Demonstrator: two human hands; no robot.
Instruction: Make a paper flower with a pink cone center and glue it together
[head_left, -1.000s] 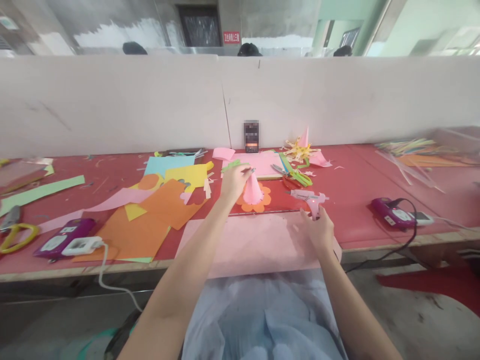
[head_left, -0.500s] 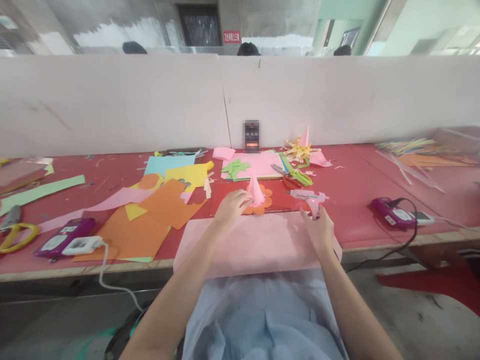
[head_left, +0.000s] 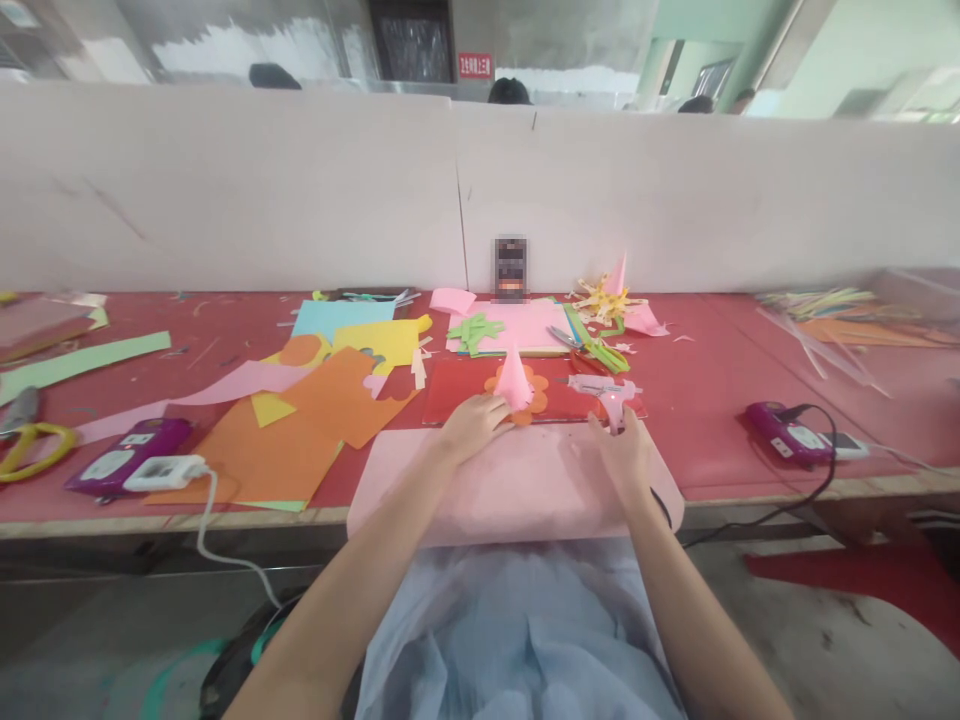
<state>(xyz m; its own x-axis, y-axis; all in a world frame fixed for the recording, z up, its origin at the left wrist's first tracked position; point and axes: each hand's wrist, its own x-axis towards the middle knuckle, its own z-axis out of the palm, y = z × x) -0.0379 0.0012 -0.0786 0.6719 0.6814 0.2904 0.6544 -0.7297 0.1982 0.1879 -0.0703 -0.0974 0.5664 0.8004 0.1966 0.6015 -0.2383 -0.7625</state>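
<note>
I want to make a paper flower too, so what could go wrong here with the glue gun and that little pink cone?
1. The right hand is right at the handle of the glue gun. If the gun is hot, its tip could burn the fingers.
2. The left hand rests beside the pink cone, which stands upright on the orange flower. A small bump might tip it over.

Yellow scissors [head_left: 69, 441] far left; orange paper [head_left: 285, 460] beside purple box [head_left: 154, 438].
</note>
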